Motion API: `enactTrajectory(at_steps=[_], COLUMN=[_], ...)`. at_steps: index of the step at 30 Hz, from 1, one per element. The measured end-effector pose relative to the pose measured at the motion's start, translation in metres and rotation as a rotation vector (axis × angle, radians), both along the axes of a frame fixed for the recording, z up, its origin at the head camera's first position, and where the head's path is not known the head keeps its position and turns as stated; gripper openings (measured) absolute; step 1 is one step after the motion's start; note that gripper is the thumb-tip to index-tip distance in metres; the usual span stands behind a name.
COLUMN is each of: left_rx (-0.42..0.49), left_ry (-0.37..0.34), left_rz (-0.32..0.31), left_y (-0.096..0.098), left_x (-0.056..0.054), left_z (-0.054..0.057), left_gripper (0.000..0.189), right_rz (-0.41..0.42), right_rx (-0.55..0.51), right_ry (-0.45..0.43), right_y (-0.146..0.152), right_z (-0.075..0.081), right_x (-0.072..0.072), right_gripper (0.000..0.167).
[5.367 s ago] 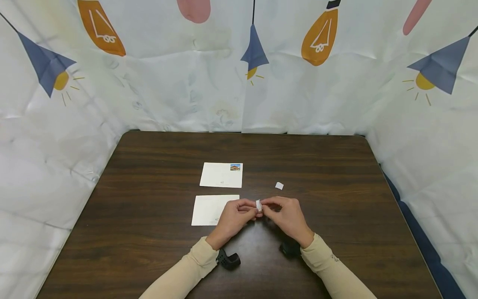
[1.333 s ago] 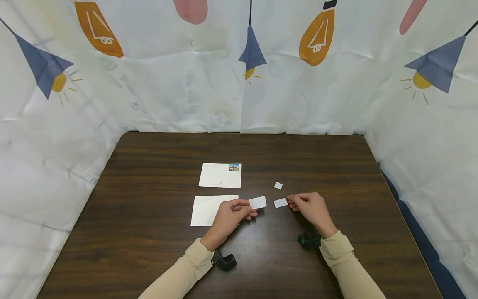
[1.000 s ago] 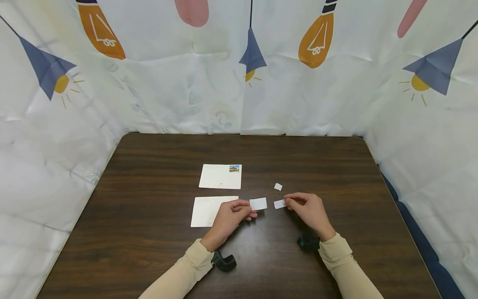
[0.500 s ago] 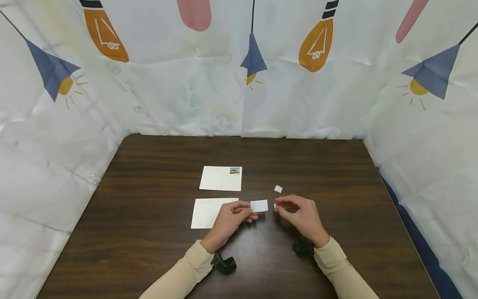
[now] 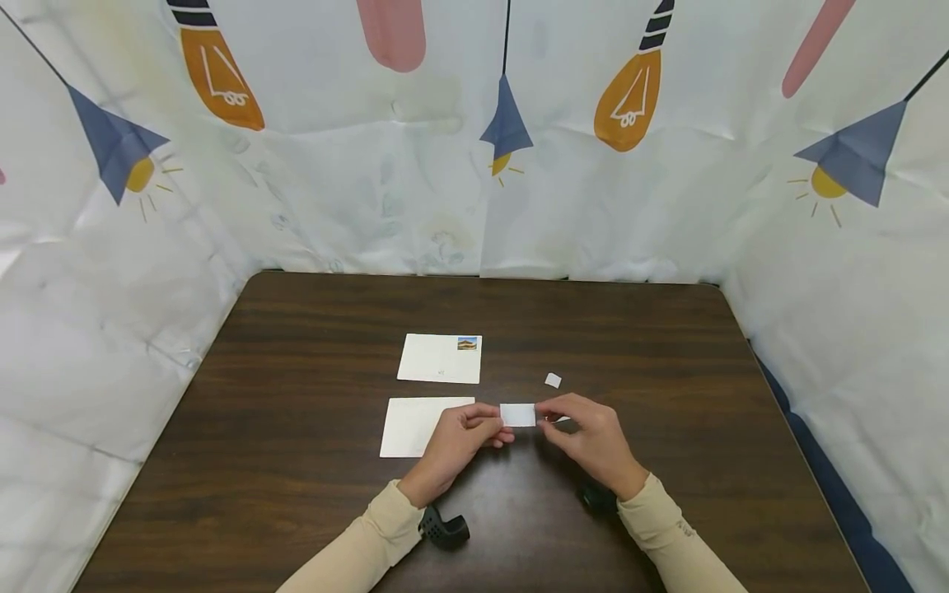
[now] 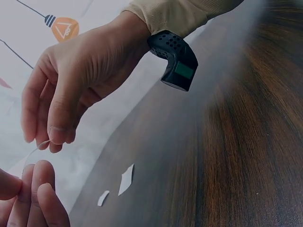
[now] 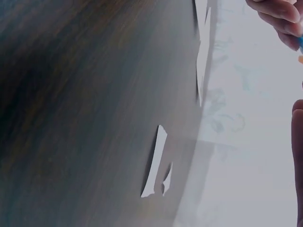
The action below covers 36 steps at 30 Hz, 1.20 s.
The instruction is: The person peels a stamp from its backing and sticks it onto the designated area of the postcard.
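Note:
In the head view, my left hand [image 5: 455, 445] pinches the left edge of a small stamp [image 5: 517, 415], white back facing up. My right hand [image 5: 589, 436] has its thumb and fingertips on the stamp's right edge. From the left wrist, the stamp [image 6: 37, 148] appears as a thin curved edge between the left hand [image 6: 35, 198] and right hand [image 6: 80, 80]. Blue and orange print shows at the right wrist view's edge. Under my right fingers lies a white paper strip [image 7: 155, 163], mostly hidden from above.
A postcard with a stamp in its corner [image 5: 439, 359] lies farther back. Another postcard [image 5: 418, 427] is partly covered by my left hand. Beyond my right hand sits a small white scrap [image 5: 553, 380]. The dark wooden table [image 5: 296, 494] meets a white curtain [image 5: 334, 206].
Both hands were together at a folded white piece. The right hand then laid a paper strip on the table and has come left to the stamp's edge. The left hand kept hold.

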<state>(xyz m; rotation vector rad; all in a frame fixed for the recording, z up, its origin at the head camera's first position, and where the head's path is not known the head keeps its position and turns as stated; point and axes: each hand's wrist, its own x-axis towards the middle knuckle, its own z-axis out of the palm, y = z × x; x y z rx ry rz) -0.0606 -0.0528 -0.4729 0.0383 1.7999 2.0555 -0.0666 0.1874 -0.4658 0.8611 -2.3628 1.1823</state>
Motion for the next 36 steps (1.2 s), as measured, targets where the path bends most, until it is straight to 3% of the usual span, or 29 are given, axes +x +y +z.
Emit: enactTrajectory(at_steps=[8, 13, 17, 23, 25, 29, 33, 36], left_rx=[0.022, 0.033, 0.036, 0.04, 0.039, 0.039, 0.041, 0.038], left_ry=[-0.027, -0.035, -0.038, -0.046, -0.049, -0.053, -0.056, -0.06], left_rz=[-0.014, -0.02, -0.021, -0.015, -0.014, -0.011, -0.014, -0.016], left_y=[0.0, 0.0007, 0.0013, 0.0014, 0.0016, 0.0021, 0.0023, 0.002], left_x=[-0.0002, -0.0008, -0.0007, -0.0007, -0.0006, -0.0004, -0.0001, -0.0001], left_z=[-0.0001, 0.0015, 0.0007, -0.0005, -0.0005, -0.0006, -0.0014, -0.0031], left_gripper=[0.031, 0.031, 0.031, 0.03, 0.031, 0.03, 0.03, 0.03], right_rz=[0.014, 0.012, 0.003, 0.042, 0.064, 0.117, 0.162, 0.187], right_rx=[0.012, 0.019, 0.049, 0.101, 0.109, 0.101, 0.121, 0.184], right_ry=[0.107, 0.128, 0.14, 0.229, 0.27, 0.352, 0.413, 0.438], right_y=[0.0003, 0.0004, 0.0008, 0.002, 0.0022, 0.0026, 0.0032, 0.0044], right_z=[-0.0043, -0.0038, -0.0024, -0.0038, -0.004, -0.003, -0.0015, 0.0], right_x=[-0.0025, -0.0032, -0.0021, -0.0039, -0.005, -0.0065, -0.0077, -0.0079], right_gripper=[0.04, 0.039, 0.035, 0.037, 0.033, 0.009, 0.015, 0.005])
